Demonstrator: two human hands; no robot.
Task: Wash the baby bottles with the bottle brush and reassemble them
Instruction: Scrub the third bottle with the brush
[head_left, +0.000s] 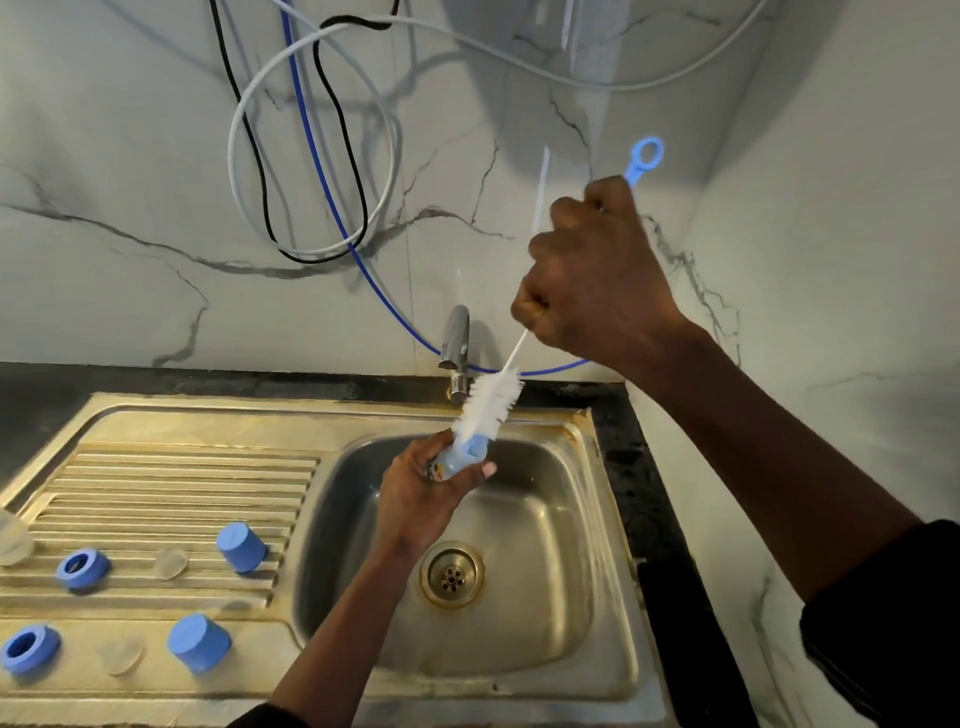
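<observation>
My left hand (423, 493) grips a small baby bottle (460, 460) over the sink basin (545, 545), its mouth tilted up to the right. My right hand (597, 280) is closed around the handle of the bottle brush (491, 397). The white bristles stick out of the bottle's mouth, and the blue ring end shows above my fist. On the drainboard (156, 467) lie two blue caps (240, 546) (199, 643), two blue collar rings (82, 568) (28, 649) and two clear teats (170, 563) (122, 656).
A chrome tap (457, 343) stands behind the basin, just left of the brush. The drain (451, 574) sits in the basin floor. Loose cables and a blue hose (322, 171) hang on the marble wall. Another clear item (13, 538) lies at the drainboard's left edge.
</observation>
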